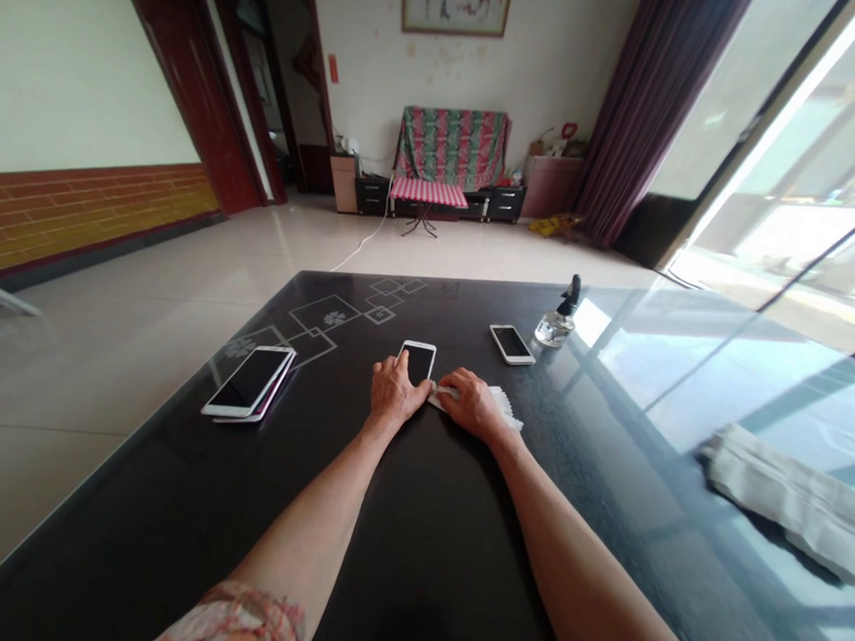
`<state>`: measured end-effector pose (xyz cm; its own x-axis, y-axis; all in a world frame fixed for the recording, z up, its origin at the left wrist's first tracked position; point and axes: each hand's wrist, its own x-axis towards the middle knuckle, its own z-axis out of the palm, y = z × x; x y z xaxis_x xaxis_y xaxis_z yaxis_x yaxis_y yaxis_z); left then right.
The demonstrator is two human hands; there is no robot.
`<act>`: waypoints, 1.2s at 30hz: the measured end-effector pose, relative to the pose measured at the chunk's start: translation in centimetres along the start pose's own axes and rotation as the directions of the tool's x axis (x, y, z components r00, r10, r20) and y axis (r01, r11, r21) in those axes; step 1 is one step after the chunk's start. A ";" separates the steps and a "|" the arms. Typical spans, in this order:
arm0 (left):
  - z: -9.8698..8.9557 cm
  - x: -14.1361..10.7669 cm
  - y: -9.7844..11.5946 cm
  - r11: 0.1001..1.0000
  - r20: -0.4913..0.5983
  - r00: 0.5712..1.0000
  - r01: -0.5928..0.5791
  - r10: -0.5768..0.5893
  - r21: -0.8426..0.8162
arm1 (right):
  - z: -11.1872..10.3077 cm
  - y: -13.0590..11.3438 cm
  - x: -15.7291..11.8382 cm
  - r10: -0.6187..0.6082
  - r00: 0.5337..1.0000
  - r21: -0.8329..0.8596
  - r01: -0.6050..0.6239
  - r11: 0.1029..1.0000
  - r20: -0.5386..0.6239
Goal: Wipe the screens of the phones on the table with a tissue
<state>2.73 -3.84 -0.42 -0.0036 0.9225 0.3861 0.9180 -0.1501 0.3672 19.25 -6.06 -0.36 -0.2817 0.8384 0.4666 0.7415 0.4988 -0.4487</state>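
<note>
A white smartphone [421, 360] with a dark screen lies on the black table in front of me. My left hand [395, 390] grips its left side and near end, with a finger over the screen and the thumb at the near edge. Closed around a white wipe [506, 407], my right hand [472, 401] works right at the phone's near right corner. Part of the wipe spreads out from under that hand, showing a ridged edge. The phone's near end is hidden behind my fingers.
On the left lie two stacked phones [250, 380]. Another white phone [512, 343] sits to the right, beside a clear spray bottle [556, 326] with a black nozzle. A folded grey cloth [793, 498] rests at far right. The glossy black table [424, 566] reflects the window.
</note>
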 end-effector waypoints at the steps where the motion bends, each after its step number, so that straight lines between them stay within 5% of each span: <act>1: 0.0 0.0 0.0 1.000 -0.009 1.000 -0.024 0.024 -0.010 | 0.0 0.1 0.0 0.015 1.000 0.001 -0.015 1.000 -0.009; 14: 1.0 0.5 -1.0 0.994 -0.018 0.999 -0.047 0.046 -0.100 | 0.1 0.3 0.3 0.190 0.972 0.057 -0.184 0.981 -0.136; 26: 1.3 0.9 -1.5 0.977 -0.046 0.998 -0.046 0.037 -0.209 | 0.2 0.1 0.2 0.138 0.981 0.088 -0.127 0.988 -0.135; 36: 1.2 1.2 -1.4 0.962 -0.054 0.999 -0.014 0.000 -0.273 | -0.3 -0.1 0.4 0.034 0.999 -0.187 -0.032 0.982 0.008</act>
<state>1.91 -2.12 -1.45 -0.0252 0.9021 0.4309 0.7749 -0.2547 0.5785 19.20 -5.81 0.12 -0.2614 0.8565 0.4450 0.8507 0.4223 -0.3132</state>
